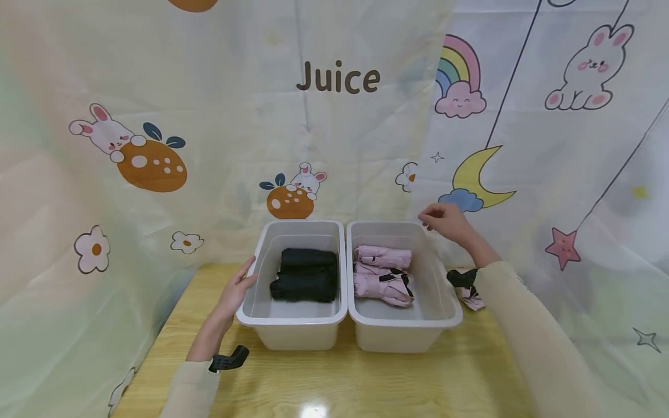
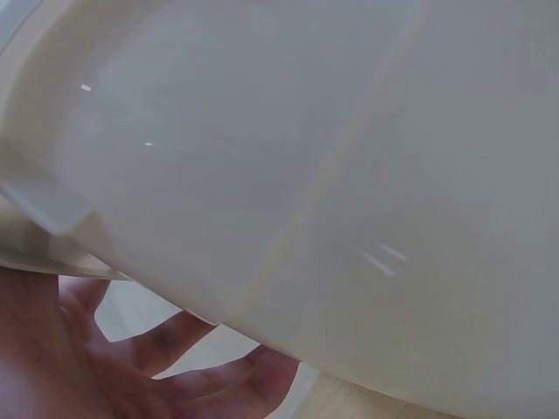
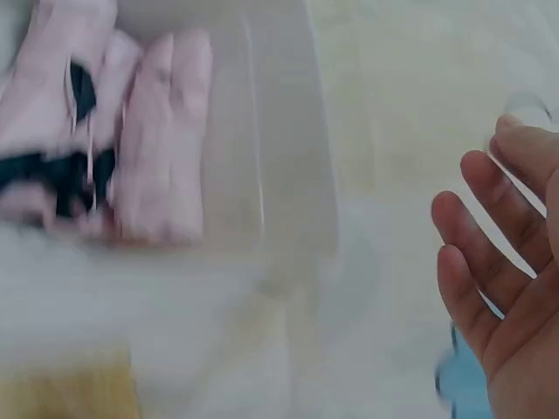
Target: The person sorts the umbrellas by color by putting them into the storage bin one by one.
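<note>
My left hand (image 1: 233, 292) touches the outer left side of the left white plastic bin (image 1: 290, 320), its fingers fairly straight near the rim. Two black rolled fabric bundles (image 1: 305, 284) lie inside that bin. In the left wrist view, fingers (image 2: 236, 384) show below the bin's edge, partly hidden by it. Above the back right corner of the right white bin (image 1: 405, 322), my right hand (image 1: 445, 222) is in the air with nothing in it, fingers loosely bent. Several pink fabric bundles with black parts (image 1: 384, 287) sit in the right bin, toward its left side.
Both bins stand side by side on a wooden table (image 1: 292, 377). Beyond the right bin lies another pink and black fabric piece (image 1: 473, 299), partly hidden by the right wrist's band. A printed curtain (image 1: 334, 133) hangs close behind the bins.
</note>
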### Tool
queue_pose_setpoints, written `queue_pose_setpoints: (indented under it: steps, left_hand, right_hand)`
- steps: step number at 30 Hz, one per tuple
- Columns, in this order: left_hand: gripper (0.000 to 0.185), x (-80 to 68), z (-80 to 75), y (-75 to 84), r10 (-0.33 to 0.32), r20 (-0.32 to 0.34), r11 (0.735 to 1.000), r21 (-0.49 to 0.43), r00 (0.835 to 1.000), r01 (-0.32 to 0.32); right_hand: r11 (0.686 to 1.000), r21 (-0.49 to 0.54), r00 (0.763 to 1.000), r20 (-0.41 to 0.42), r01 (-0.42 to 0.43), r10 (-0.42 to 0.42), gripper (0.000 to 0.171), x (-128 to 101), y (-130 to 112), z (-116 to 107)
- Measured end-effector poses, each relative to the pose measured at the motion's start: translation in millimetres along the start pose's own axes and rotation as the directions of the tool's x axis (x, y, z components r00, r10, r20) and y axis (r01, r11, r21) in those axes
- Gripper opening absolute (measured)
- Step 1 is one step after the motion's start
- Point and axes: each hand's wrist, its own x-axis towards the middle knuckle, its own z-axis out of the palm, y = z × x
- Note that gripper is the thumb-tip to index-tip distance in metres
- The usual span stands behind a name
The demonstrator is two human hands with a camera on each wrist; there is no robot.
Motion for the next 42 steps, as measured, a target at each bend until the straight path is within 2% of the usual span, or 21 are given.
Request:
queue_pose_setpoints:
  steps: [7,15,21,24,27,31,34,37,42]
  left_hand:
    - [0.058,-2.8,-10.8,-1.6,0.019,-0.028,0.999,0.026,0.999,-0.018]
    - [0.057,2.1,-2.7,3.1,0.027,0.0,0.999,-0.031,1.0,-0.027]
    - [0.056,1.2,-0.7,11.0,-0.01,0.02,0.998,-0.054,1.0,0.011]
    - [0.056,0.9,-1.6,5.5,0.006,0.01,1.0,-0.03,1.0,-0.006]
    - [0.056,1.3,-0.5,-0.9,0.012,0.003,1.0,-0.018,1.0,-0.012]
    - [0.056,1.5,1.4,-3.8,0.026,-0.003,1.0,-0.01,1.0,-0.026]
    - [0.056,2.9,1.7,-3.0,0.032,-0.002,0.999,-0.011,0.999,-0.032]
    - [0.055,2.9,1.6,0.7,0.022,0.003,0.999,-0.029,1.0,-0.022]
    - [0.055,-6.0,1.2,15.8,-0.008,0.019,0.998,-0.065,1.0,0.009]
  right_hand:
    - [0.992,-0.103,0.994,0.073,-0.079,0.087,0.032,-26,38,-42]
    - [0.95,-0.277,0.97,0.149,-0.144,0.191,0.032,-65,96,-70]
    - [0.933,-0.273,0.935,0.198,-0.234,0.293,0.04,-88,137,-66]
    - [0.934,-0.284,0.937,0.209,-0.217,0.282,0.04,-98,154,-59]
    - [0.928,-0.303,0.926,0.237,-0.218,0.295,0.043,-109,165,-55]
    - [0.905,-0.327,0.892,0.268,-0.272,0.364,0.055,-119,178,-50]
    - [0.887,-0.359,0.882,0.26,-0.29,0.393,0.067,-123,189,-45]
    - [0.883,-0.392,0.898,0.24,-0.259,0.37,0.075,-122,196,-39]
    - [0.887,-0.434,0.947,0.191,-0.156,0.26,0.075,-119,199,-26]
